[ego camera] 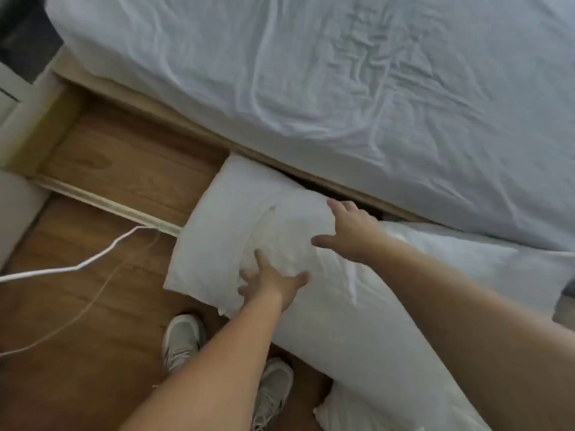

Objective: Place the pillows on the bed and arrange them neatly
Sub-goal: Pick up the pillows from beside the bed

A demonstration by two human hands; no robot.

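Observation:
A white pillow (236,219) lies on the wooden floor against the side of the bed (342,88), which is covered by a wrinkled white sheet. A second white pillow (357,325) lies beside it, running toward the lower right, and a third (485,262) rests by the bed frame at the right. My left hand (273,283) reaches down with fingers spread, touching the near edge of the first pillow. Over that pillow's far side, by the bed frame, my right hand (351,233) is open with fingers apart. Neither hand grips anything.
A white cable (77,267) and a thinner cord trail across the wooden floor (93,353) at the left. My two white shoes (183,340) stand just below the pillows. A wooden bed frame rail (174,110) runs along the mattress edge.

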